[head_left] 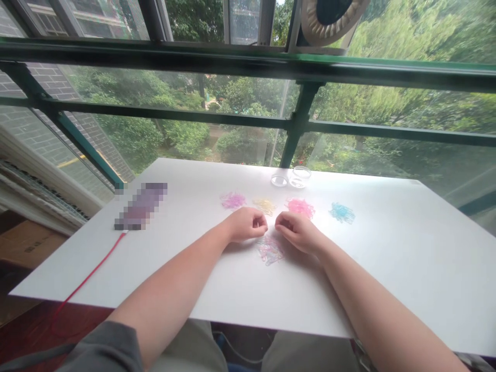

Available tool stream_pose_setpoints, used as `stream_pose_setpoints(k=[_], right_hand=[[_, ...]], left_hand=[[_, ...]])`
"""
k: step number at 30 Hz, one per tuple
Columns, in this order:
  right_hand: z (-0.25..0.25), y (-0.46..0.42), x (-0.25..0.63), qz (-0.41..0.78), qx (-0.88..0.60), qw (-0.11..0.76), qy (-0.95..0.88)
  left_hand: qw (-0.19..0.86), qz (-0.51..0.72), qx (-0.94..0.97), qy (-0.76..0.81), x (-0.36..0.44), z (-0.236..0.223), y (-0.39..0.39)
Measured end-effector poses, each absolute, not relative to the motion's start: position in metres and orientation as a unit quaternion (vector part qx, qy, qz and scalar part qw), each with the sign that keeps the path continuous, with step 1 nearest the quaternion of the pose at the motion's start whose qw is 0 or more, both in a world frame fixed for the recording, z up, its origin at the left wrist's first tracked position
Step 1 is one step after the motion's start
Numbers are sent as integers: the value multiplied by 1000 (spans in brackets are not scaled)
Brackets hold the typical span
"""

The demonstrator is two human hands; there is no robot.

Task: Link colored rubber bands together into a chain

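Observation:
My left hand (248, 225) hovers over the table with its fingers curled into a pinch, at the upper left of a mixed pile of thin coloured loops (270, 251). Facing it across a narrow gap, my right hand (297, 231) is pinched too, at the pile's upper right. Whatever sits between the fingertips of either hand is too small to make out. Beyond the hands lie separate heaps of similar loops: purple (233, 200), yellow (264, 206), pink (301, 207) and blue (341, 212). Their exact kind is unclear; they resemble small rubber bands.
A clear round jar (300, 177) and its lid (279, 180) stand at the back of the white table (406, 258). On the left lies a blurred-out phone-like object (141, 206) with a red cable (95, 271). Green window railings (248, 116) border the far edge.

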State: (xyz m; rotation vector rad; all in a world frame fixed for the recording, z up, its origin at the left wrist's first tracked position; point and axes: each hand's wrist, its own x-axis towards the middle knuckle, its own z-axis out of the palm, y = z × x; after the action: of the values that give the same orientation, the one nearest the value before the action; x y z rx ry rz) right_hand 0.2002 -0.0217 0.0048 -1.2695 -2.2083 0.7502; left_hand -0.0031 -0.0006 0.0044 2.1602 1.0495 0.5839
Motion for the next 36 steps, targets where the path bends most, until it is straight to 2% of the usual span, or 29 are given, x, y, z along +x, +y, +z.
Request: stream_pose_setpoints(k=[7, 26, 36], right_hand=[[3, -21, 200, 287, -462, 262, -797], [2, -23, 199, 295, -443, 282, -798], [3, -23, 192, 292, -430, 329, -789]], left_hand=[[315, 261, 817, 406, -2, 1, 3], [324, 264, 817, 398, -2, 4, 0], [381, 294, 778, 405, 3, 1, -2]])
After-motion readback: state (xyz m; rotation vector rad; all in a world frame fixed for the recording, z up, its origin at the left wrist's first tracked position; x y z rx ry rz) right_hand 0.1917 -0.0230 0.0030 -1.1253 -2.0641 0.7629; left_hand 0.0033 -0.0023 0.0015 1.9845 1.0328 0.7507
